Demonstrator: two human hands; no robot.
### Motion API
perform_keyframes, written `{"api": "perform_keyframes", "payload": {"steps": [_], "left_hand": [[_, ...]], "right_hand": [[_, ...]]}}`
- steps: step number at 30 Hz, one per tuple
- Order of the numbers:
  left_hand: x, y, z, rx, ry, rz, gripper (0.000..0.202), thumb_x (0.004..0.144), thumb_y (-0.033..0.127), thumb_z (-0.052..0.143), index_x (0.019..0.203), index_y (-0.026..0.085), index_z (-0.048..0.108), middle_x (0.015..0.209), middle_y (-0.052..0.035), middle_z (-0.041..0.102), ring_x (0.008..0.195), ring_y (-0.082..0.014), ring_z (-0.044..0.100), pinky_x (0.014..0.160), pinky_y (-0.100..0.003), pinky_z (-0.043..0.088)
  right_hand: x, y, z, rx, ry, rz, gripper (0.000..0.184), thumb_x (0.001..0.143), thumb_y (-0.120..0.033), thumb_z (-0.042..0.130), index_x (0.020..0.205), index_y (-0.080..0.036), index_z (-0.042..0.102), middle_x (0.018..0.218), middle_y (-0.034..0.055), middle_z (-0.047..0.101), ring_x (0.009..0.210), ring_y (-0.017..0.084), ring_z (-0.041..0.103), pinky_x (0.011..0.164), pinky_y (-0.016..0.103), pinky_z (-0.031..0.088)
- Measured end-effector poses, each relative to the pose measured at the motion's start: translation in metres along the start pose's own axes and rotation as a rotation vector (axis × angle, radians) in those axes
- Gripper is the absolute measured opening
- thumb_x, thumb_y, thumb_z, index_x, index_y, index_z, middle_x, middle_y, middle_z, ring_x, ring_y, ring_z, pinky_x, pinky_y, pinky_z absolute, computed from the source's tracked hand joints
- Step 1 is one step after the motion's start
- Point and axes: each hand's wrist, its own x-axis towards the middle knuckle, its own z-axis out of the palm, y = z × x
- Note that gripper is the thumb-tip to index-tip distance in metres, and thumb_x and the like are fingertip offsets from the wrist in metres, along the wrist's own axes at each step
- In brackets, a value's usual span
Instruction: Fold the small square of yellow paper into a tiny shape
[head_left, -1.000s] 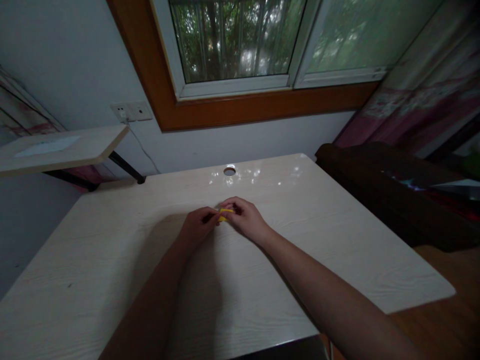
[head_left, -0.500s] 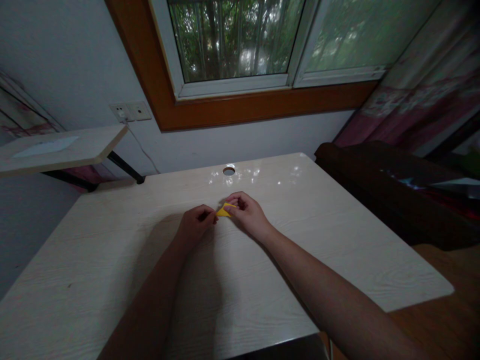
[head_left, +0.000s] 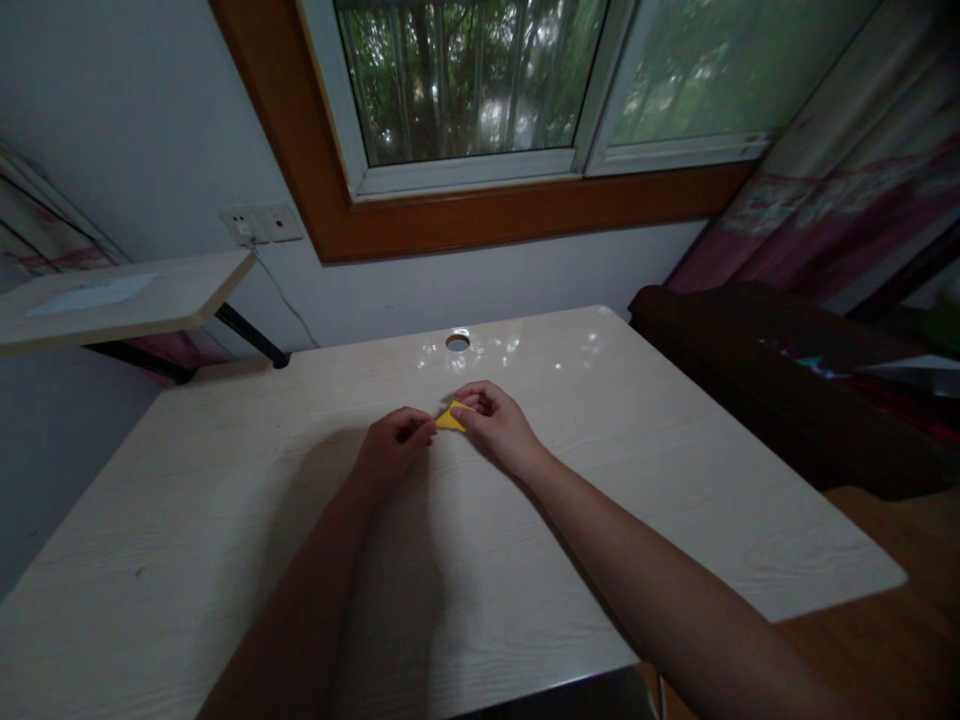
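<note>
A small piece of folded yellow paper (head_left: 451, 418), roughly triangular, is held between my two hands just above the desk (head_left: 570, 560). My right hand (head_left: 496, 425) pinches its right side between thumb and fingers, which cover part of it. At the paper's pointed left end, the fingertips of my left hand (head_left: 394, 442) are pinched together on the tip. Both hands are closed, and the fold details are too small to make out.
Behind my hands the desk has a round cable hole (head_left: 457, 342). A raised shelf (head_left: 172, 290) on black legs stands at the left. A dark object (head_left: 570, 700) sits at the front edge. Dark furniture (head_left: 750, 380) is at the right, beneath a window (head_left: 480, 80) and curtain.
The yellow paper has shifted and tilted very slightly, with its left tip a little higher and further right. Both hands keep nearly the same place.
</note>
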Motion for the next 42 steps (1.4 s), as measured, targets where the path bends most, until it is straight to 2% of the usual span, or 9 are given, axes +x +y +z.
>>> {"api": "perform_keyframes", "payload": {"steps": [5,12,18,24,26,29,31,34,42], "left_hand": [[-0.0015,0.0033,-0.0008,0.098,-0.08,0.042,0.025,0.086,0.038,0.057,0.077,0.017,0.068,0.072,-0.0021,0.069,0.068,-0.0151,0.063,0.066,-0.025,0.048],[-0.0008,0.0011,-0.0016,0.039,-0.049,0.0,0.026,0.086,0.04,0.056,0.076,0.018,0.067,0.071,-0.0016,0.068,0.068,-0.0155,0.063,0.067,-0.025,0.048],[0.0,0.0009,-0.0022,0.027,-0.041,-0.011,0.028,0.085,0.041,0.055,0.075,0.018,0.067,0.07,-0.0014,0.068,0.068,-0.0155,0.062,0.067,-0.025,0.049],[0.0015,-0.0029,-0.0039,0.007,-0.008,-0.033,0.026,0.086,0.038,0.055,0.075,0.017,0.065,0.068,-0.0011,0.066,0.067,-0.0146,0.061,0.065,-0.024,0.049],[0.0012,-0.0036,-0.0032,0.02,0.029,0.014,0.022,0.087,0.036,0.055,0.08,0.017,0.064,0.072,-0.0016,0.066,0.068,-0.0141,0.061,0.065,-0.024,0.05],[0.0001,-0.0029,-0.0011,0.047,0.097,0.206,0.017,0.086,0.031,0.059,0.097,0.019,0.064,0.095,-0.0061,0.065,0.081,-0.0156,0.063,0.069,-0.026,0.053],[-0.0008,-0.0017,0.0,0.092,0.1,0.369,0.022,0.085,0.026,0.061,0.106,0.022,0.063,0.11,-0.0089,0.062,0.097,-0.0186,0.062,0.079,-0.031,0.054],[-0.0017,-0.0003,0.0006,0.19,0.061,0.518,0.021,0.085,0.019,0.061,0.105,0.025,0.065,0.113,-0.0088,0.063,0.108,-0.0204,0.059,0.094,-0.039,0.05],[-0.0025,-0.0002,-0.0004,0.233,0.065,0.52,0.013,0.087,0.021,0.061,0.095,0.025,0.07,0.106,-0.0077,0.069,0.1,-0.0195,0.064,0.093,-0.037,0.051]], "right_hand": [[-0.0025,0.0016,0.003,-0.029,-0.062,0.013,0.026,0.073,-0.031,0.072,0.094,-0.02,0.062,0.077,-0.0004,0.062,0.071,0.014,0.058,0.069,0.028,0.048],[-0.0053,0.0052,0.0014,-0.063,-0.166,0.018,0.033,0.073,-0.029,0.073,0.103,-0.022,0.061,0.086,0.0001,0.064,0.074,0.013,0.06,0.069,0.027,0.047],[-0.0049,0.004,0.0031,0.005,-0.155,0.047,0.035,0.07,-0.027,0.075,0.103,-0.022,0.061,0.077,-0.0025,0.062,0.07,0.013,0.061,0.069,0.029,0.05],[-0.0043,-0.0006,0.004,0.082,-0.138,0.07,0.029,0.072,-0.03,0.074,0.098,-0.021,0.062,0.069,-0.0034,0.062,0.065,0.013,0.062,0.065,0.028,0.051],[-0.0039,0.0001,0.0031,0.08,-0.138,0.071,0.03,0.074,-0.031,0.073,0.099,-0.02,0.062,0.068,-0.0033,0.063,0.062,0.012,0.062,0.062,0.027,0.051],[-0.0034,0.0009,0.0015,0.068,-0.127,0.071,0.031,0.074,-0.034,0.073,0.099,-0.02,0.062,0.066,-0.0033,0.063,0.059,0.012,0.062,0.06,0.027,0.051],[-0.0033,0.0003,0.0007,0.061,-0.123,0.077,0.031,0.074,-0.036,0.073,0.099,-0.02,0.062,0.064,-0.0037,0.063,0.057,0.012,0.062,0.06,0.027,0.051],[-0.0037,-0.0012,0.0006,0.063,-0.142,0.088,0.033,0.074,-0.036,0.073,0.1,-0.02,0.062,0.063,-0.0041,0.062,0.055,0.012,0.062,0.058,0.026,0.05],[-0.0052,-0.0028,0.0007,0.14,-0.208,0.12,0.035,0.076,-0.037,0.073,0.103,-0.019,0.061,0.067,-0.0012,0.067,0.057,0.013,0.064,0.058,0.026,0.051]]}}
